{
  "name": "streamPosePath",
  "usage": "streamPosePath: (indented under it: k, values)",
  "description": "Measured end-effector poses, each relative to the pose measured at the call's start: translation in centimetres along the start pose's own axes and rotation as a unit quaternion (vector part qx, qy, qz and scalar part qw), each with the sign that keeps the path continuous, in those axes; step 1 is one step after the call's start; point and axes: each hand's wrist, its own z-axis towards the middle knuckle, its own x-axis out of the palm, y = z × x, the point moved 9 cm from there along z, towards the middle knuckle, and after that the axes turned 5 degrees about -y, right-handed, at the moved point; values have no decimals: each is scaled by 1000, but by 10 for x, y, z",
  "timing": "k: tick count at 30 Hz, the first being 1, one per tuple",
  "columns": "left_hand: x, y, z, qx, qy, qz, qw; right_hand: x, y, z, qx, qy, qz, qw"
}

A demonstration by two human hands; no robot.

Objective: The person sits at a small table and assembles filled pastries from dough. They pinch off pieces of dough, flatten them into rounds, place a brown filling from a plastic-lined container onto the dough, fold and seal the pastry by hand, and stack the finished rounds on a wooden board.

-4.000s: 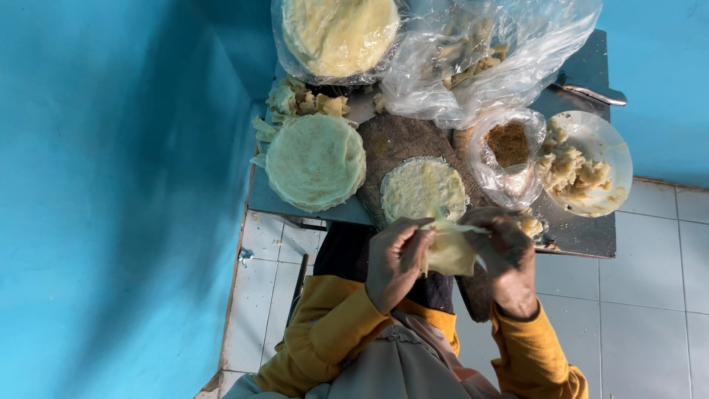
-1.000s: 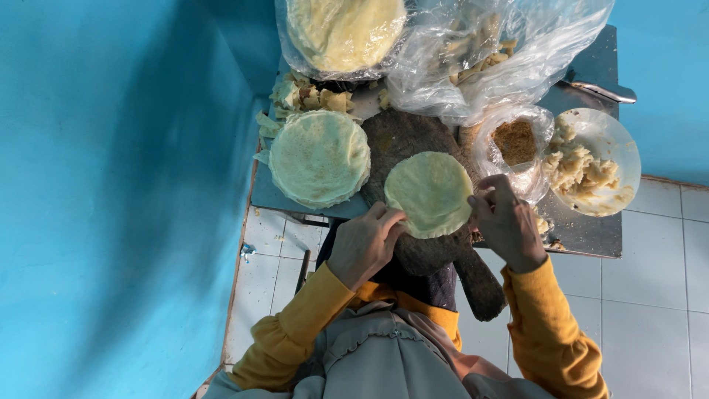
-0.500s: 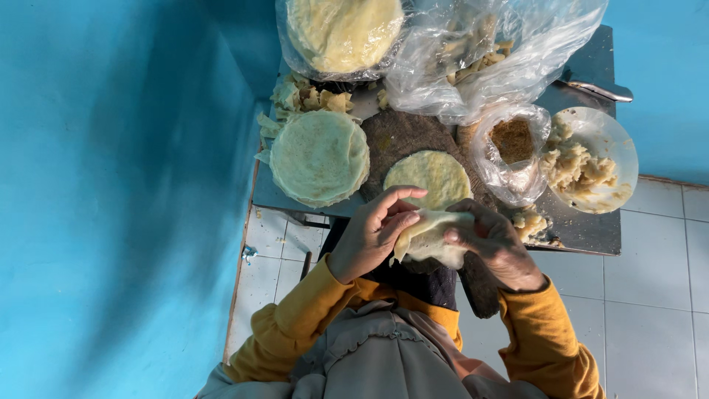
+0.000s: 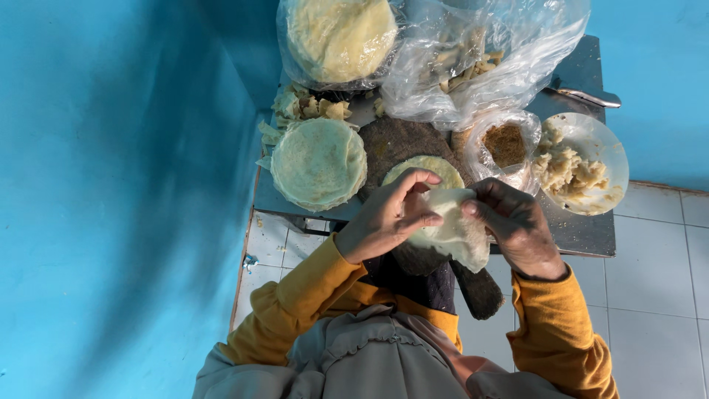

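Dough sheet (image 4: 452,230) (pale, folded) pinched between left hand (image 4: 388,218) and right hand (image 4: 513,225).

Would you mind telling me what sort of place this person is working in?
Probably a small home or street food-making corner: a stack of thin round wrappers on a little metal table, a plate of filling, and both hands folding a wrapper beside blue walls.

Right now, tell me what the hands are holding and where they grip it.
Both hands hold one thin pale dough sheet. The left hand pinches its left edge, the right hand its upper right edge; it hangs folded above the round dark board.
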Motion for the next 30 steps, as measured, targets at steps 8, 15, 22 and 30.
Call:
streamPosePath:
  k: [8,15,22,30]
  values:
    - [-12,39,32,-21,17,-20,999,-21,-1,30,-19,-7,-68,997]
    - [-26,8,80,56,-58,134,988,-48,51,40,-222,-71,-67,970]
    - [-7,16,9,171,-45,331,927,18,7,27,-196,12,-174,965]
    - [11,48,-52,220,-56,406,885,37,-8,7,-256,-2,-325,911]
